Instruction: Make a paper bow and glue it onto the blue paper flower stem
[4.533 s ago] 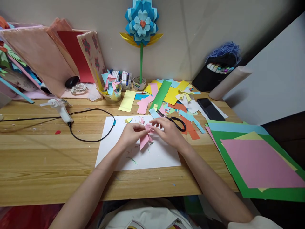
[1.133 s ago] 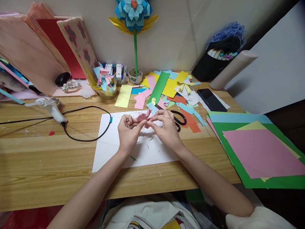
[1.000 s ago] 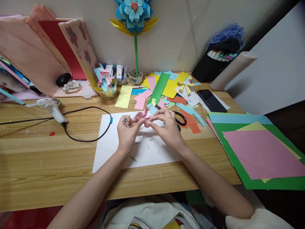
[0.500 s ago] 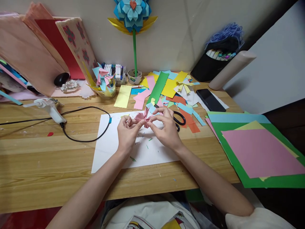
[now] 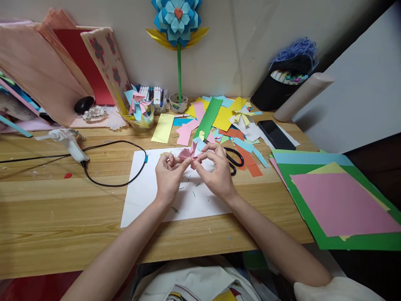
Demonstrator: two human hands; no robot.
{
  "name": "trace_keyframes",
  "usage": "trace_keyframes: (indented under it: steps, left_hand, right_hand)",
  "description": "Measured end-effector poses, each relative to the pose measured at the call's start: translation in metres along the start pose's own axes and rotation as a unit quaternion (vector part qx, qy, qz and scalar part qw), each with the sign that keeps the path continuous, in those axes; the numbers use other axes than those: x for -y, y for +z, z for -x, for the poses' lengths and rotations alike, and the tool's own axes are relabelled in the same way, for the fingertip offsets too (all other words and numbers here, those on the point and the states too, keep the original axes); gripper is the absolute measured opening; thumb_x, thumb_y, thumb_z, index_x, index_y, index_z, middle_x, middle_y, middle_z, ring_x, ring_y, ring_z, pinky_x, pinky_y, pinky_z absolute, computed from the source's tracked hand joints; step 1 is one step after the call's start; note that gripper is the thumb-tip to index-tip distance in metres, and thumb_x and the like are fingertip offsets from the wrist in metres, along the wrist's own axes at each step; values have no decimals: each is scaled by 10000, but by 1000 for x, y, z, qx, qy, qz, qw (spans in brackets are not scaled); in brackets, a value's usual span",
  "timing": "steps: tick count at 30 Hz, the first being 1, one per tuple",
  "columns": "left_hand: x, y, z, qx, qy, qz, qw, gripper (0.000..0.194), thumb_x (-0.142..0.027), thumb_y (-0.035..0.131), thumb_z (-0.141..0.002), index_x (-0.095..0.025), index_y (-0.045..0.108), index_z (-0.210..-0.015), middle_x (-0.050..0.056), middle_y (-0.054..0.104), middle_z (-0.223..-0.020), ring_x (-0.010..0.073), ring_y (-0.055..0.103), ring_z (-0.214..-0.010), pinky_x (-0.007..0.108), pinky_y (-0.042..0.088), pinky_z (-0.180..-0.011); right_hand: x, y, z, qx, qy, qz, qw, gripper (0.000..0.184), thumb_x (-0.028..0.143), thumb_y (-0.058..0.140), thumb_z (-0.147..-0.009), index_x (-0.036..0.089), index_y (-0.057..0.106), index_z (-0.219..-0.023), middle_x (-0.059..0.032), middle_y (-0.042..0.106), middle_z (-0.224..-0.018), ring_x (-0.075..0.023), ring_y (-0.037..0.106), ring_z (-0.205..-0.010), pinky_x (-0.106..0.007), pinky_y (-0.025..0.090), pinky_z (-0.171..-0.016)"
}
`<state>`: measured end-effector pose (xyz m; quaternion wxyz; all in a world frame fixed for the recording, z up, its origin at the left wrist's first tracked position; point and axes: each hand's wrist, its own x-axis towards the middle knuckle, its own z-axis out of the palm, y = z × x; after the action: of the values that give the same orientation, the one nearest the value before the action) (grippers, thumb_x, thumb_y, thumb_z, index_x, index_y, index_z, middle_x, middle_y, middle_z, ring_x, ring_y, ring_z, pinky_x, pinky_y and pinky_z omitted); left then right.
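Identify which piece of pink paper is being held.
The folded pink piece, pinched by the left hand and right hand over the white sheet; no hand touches the other pink papers.

The top edge crops the flower (image 5: 177,23); mid-frame, the hands (image 5: 168,175) partly hide the folded pink paper (image 5: 188,153) and scissors (image 5: 242,159).

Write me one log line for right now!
left hand: pinching folded pink paper piece | right hand: pinching same piece | beneath: white rectangular paper sheet | nearby: black-handled scissors
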<state>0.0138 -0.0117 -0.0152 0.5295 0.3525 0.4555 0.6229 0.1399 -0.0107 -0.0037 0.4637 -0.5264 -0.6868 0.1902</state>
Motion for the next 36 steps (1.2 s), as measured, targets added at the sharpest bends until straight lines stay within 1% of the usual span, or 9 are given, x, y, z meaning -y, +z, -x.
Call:
trace_keyframes:
  steps: [5, 13, 17, 20, 23, 27, 30, 33, 36]
  left_hand:
    - [-1, -1, -1, 1, -15, -6, 1000, 448, -221, 760, -592, -201, 320, -676, -52, 583, -594, 94, 587, -572, 182, 404, -534]
    - [5, -2, -3, 22, -72, 65, 995, 474, -221, 774, -569, -201, 314, -681, -104, 462, -528, 53, 528, -533, 152, 382, -538]
    - [8, -2, -4, 15, -71, 63, 995, 460, -232, 772, -570, -201, 328, -688, -85, 497, -568, 82, 580, -605, 184, 423, -603]
    - [8, -3, -5, 24, -86, 69, 994, 455, -239, 771, -568, -199, 336, -695, -76, 530, -585, 98, 604, -645, 199, 436, -641]
    - [8, -3, -5, 24, -85, 77, 993, 452, -227, 771, -565, -193, 338, -691, -66, 550, -620, 88, 601, -661, 198, 437, -668]
    - [7, 0, -1, 17, -76, 66, 995, 462, -231, 771, -562, -197, 323, -672, -91, 480, -559, 71, 566, -586, 174, 420, -587]
    - [7, 6, 8, 50, -83, 32, 995, 484, -239, 774, -559, -203, 303, -662, -90, 492, -530, 85, 567, -550, 176, 407, -533]
    - [8, 12, 15, 83, -80, 21, 993, 463, -244, 761, -582, -205, 310, -675, -59, 569, -591, 110, 604, -594, 207, 443, -573]
    - [10, 12, 13, 47, -69, 26, 996, 445, -234, 757, -588, -205, 325, -689, -55, 570, -618, 125, 631, -649, 215, 459, -602]
  right_hand:
    - [-2, -1, 0, 14, 17, -7, 1000, 83, 259, 630, -742, 219, 640, -669, -50, 541, -941, -213, 473, -1017, -389, 334, -939]
    - [-2, 1, 2, -15, 37, -6, 999, 85, 256, 633, -733, 211, 636, -660, -43, 538, -892, -209, 494, -983, -383, 359, -905]
    - [-8, -1, -1, 22, 45, -33, 998, 81, 293, 645, -729, 229, 662, -682, -39, 564, -925, -215, 491, -1009, -400, 349, -923]
    - [-10, -2, -2, 31, 49, -36, 998, 90, 310, 652, -726, 232, 670, -684, -38, 574, -934, -215, 496, -1008, -408, 342, -931]
    - [-7, -1, -1, 14, 44, -28, 999, 77, 284, 654, -722, 226, 662, -673, -37, 576, -920, -212, 496, -1006, -398, 344, -930]
    - [-4, 2, 1, -19, 47, -23, 998, 84, 249, 633, -729, 211, 633, -654, -39, 557, -883, -206, 503, -976, -374, 377, -897]
    - [-8, 2, -1, -51, 58, -28, 997, 171, 245, 597, -751, 200, 582, -586, -40, 542, -863, -197, 512, -933, -362, 394, -872]
    - [-12, -1, -5, -57, 62, -37, 996, 203, 292, 591, -767, 198, 578, -588, -45, 542, -871, -198, 519, -927, -363, 403, -867]
    - [-9, -3, -6, -54, 42, -24, 997, 181, 330, 556, -805, 211, 614, -682, -50, 555, -914, -204, 508, -971, -370, 392, -890]
